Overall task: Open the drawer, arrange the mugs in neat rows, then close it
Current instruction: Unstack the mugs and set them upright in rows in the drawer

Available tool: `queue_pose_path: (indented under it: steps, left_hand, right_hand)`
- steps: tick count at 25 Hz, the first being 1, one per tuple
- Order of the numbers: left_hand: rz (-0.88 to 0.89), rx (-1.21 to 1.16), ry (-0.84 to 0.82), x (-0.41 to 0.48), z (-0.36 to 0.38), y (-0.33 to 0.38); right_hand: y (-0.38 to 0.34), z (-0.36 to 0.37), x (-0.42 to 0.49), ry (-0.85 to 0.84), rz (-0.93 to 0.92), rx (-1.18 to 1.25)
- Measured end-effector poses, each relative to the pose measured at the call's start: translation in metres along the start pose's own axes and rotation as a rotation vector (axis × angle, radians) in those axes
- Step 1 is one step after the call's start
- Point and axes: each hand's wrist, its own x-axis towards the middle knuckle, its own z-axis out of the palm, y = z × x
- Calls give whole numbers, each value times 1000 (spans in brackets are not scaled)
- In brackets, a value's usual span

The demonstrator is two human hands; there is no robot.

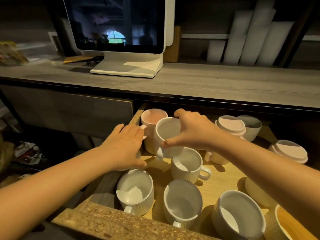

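Note:
The wooden drawer (110, 220) stands pulled out below the counter, with several mugs inside. My right hand (192, 130) grips a white ribbed mug (168, 132) by its rim, lifted a little above the drawer floor near the back left. Behind it sits a pink mug (152, 116). My left hand (124, 146) reaches over the drawer's left wall, fingers extended toward the pink mug, thumb close to a white ribbed mug (136, 191) at the front left. More white mugs (187, 163) (182, 200) stand in the middle.
A grey mug (239, 215) and a yellow mug (285, 226) sit at the front right. Pink-and-cream mugs (230, 125) (289, 150) lie toward the back right. A white monitor (119, 25) stands on the grey counter (207, 82) above the drawer.

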Motion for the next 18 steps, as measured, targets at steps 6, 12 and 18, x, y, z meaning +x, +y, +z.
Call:
queue_pose_path:
  steps: [6,12,18]
  left_hand:
    - [54,-105,-80,-14,3,-16]
    - [122,-15,-104,-19,10,-13]
    - [208,112,-208,-30,12,-4]
  right_hand:
    - [-24,31,7,-66,-49,38]
    - [-22,46,13,-51,3,54]
    - [-20,63,12,-39,28,27]
